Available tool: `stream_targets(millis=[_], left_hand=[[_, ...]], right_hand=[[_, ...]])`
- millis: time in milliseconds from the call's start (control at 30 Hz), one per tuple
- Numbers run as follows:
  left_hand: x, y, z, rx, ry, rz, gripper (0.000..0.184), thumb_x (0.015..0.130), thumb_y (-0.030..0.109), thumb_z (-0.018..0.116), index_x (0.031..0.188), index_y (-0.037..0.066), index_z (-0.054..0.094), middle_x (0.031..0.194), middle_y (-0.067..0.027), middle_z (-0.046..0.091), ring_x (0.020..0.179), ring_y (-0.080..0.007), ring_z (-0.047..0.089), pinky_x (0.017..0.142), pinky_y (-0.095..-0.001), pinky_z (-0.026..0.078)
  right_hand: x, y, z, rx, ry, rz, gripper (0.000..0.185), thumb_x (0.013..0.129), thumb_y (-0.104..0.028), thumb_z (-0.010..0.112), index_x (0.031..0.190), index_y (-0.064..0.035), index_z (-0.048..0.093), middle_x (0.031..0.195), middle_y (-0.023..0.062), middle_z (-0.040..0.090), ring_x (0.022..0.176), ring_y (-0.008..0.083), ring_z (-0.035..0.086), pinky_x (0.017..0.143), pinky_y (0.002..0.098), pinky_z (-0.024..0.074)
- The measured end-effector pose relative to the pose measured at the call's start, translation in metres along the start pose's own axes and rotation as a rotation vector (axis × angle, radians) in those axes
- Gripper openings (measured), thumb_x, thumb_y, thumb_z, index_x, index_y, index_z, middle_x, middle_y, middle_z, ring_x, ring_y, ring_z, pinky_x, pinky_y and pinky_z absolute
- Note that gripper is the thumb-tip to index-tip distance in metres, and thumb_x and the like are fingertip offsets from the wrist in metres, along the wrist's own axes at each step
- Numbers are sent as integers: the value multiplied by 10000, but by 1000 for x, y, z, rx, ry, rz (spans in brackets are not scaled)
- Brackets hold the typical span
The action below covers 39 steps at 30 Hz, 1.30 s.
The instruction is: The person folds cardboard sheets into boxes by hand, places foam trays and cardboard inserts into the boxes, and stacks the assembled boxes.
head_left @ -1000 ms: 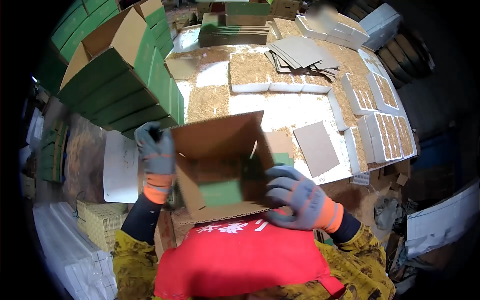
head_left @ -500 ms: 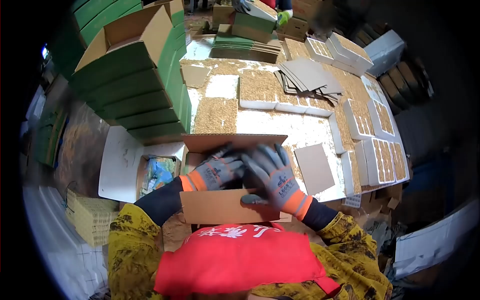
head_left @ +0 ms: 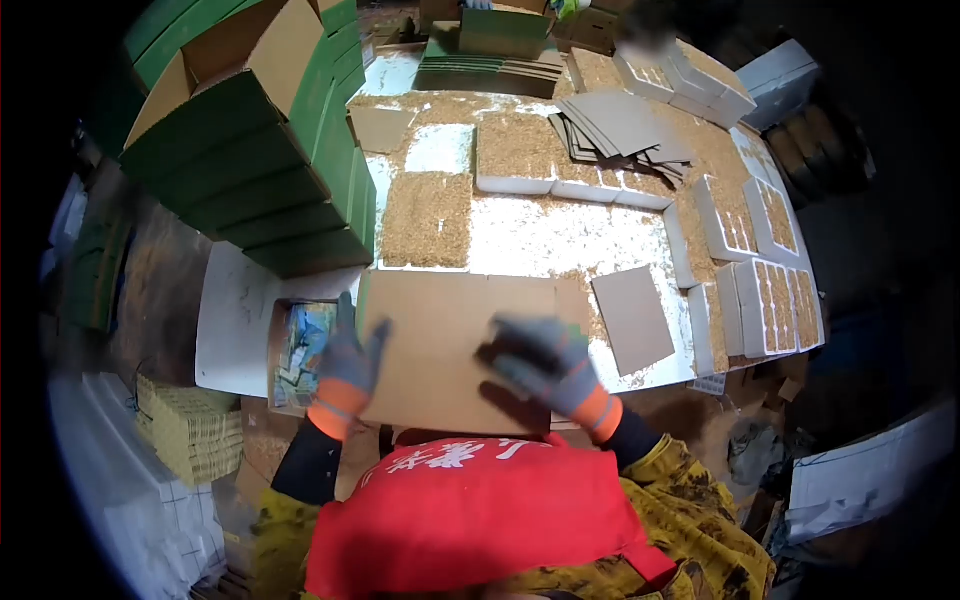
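Observation:
A brown cardboard box [head_left: 440, 350] lies in front of me, its top covered by a flat cardboard surface; I cannot tell whether that is a flap or a separate sheet. At its left edge, my left hand [head_left: 345, 365], in a grey and orange work glove, is upright with thumb and fingers apart. Over the right part of the cardboard is my right hand [head_left: 548, 362], gloved alike, its fingers smeared by motion. A shadow falls beneath it. Next to my left hand, an open small box [head_left: 278, 365] holds blue and green printed pieces [head_left: 305, 340].
Stacked green cartons [head_left: 290, 200] rise at the left. A loose cardboard sheet [head_left: 635, 318] lies to the right, and a pile of sheets [head_left: 615, 130] farther back. White trays [head_left: 765, 310] filled with brown crumbly material line the table's right side. Another person's gloved hand [head_left: 478, 4] shows at the back.
The box's upright flaps are down, and flat cardboard covers its opening. My left hand has come out to the left edge; my right hand has moved slightly lower, still over the right part.

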<state>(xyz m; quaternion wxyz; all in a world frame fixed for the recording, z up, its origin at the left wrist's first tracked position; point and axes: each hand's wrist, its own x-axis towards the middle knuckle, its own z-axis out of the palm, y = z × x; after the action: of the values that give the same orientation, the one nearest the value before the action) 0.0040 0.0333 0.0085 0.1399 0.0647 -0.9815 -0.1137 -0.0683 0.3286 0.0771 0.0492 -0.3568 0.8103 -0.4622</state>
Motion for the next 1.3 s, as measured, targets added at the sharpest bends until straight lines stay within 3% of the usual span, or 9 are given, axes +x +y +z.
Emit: stream_targets(millis=[100, 233, 333, 567, 700, 867, 1067, 1167, 1300], left_hand=[[-12, -14, -8, 301, 41, 272, 480, 851, 314, 632, 1240, 44, 552, 1033, -189, 629, 797, -302, 638, 610, -363, 506], [-1, 47, -80, -137, 101, 61, 385, 877, 219, 595, 1214, 34, 570, 1115, -173, 615, 913, -310, 621, 805, -378, 489], [10, 33, -45, -865, 481, -58, 422, 940, 298, 496, 1266, 32, 519, 1224, -145, 560, 1076, -270, 547, 933, -374, 427], [-13, -92, 50, -1798, -155, -822, 463, 986, 315, 397, 1359, 43, 370, 1358, -114, 435, 1185, -220, 486, 1008, -301, 393], [8, -43, -5, -714, -99, -31, 426, 952, 184, 472, 1346, 34, 407, 1420, -167, 382, 1274, -237, 430, 1034, -298, 368], [12, -7, 38, -1133, 22, -429, 549, 918, 12, 494, 1431, 6, 300, 1447, -105, 376, 1340, -198, 334, 1076, -314, 300], [15, -11, 44, -1311, 34, -616, 499, 914, -15, 477, 1397, -10, 349, 1420, -104, 402, 1335, -173, 325, 1067, -299, 309], [30, -5, 23, -420, 11, -230, 463, 887, 33, 511, 1338, -25, 422, 1233, -176, 543, 1101, -287, 543, 903, -333, 444], [35, -9, 25, -307, -14, -204, 454, 865, 107, 554, 1296, -9, 472, 1038, -216, 586, 843, -353, 574, 744, -381, 466]], right_hand=[[6, 84, -11, 430, 410, 339, 545, 859, -148, 654, 1360, -119, 442, 1282, 105, 537, 1162, 235, 522, 967, 342, 425], [-10, 153, -35, 105, -203, 260, 567, 964, -274, 499, 1471, -156, 272, 1362, 156, 460, 1242, 216, 464, 998, 359, 408], [38, 81, -65, 1082, -20, 564, 476, 952, -298, 525, 1353, -49, 459, 1230, 129, 563, 1101, 182, 564, 897, 307, 478], [9, 35, -3, -294, -461, -360, 339, 747, -341, 743, 916, -79, 611, 1047, 100, 545, 950, 333, 527, 789, 397, 470], [20, 12, -11, 354, -787, 14, 276, 857, -296, 655, 1049, -98, 663, 1013, 81, 606, 822, 198, 589, 720, 297, 488], [139, 85, -37, 605, -262, 432, 347, 928, -278, 549, 1160, -28, 611, 992, 84, 663, 833, 107, 609, 690, 263, 508], [315, 271, 71, -182, -137, 93, 635, 885, -510, 530, 1253, 8, 532, 1207, 226, 578, 1088, 371, 568, 964, 382, 425], [384, 337, 116, -358, -335, 154, 817, 839, -703, 393, 1246, -12, 551, 1245, 229, 556, 1178, 394, 500, 1008, 412, 374], [413, 336, 110, -334, -836, 225, 865, 775, -784, 409, 1180, -50, 622, 1137, 159, 642, 1022, 337, 592, 922, 404, 418]])
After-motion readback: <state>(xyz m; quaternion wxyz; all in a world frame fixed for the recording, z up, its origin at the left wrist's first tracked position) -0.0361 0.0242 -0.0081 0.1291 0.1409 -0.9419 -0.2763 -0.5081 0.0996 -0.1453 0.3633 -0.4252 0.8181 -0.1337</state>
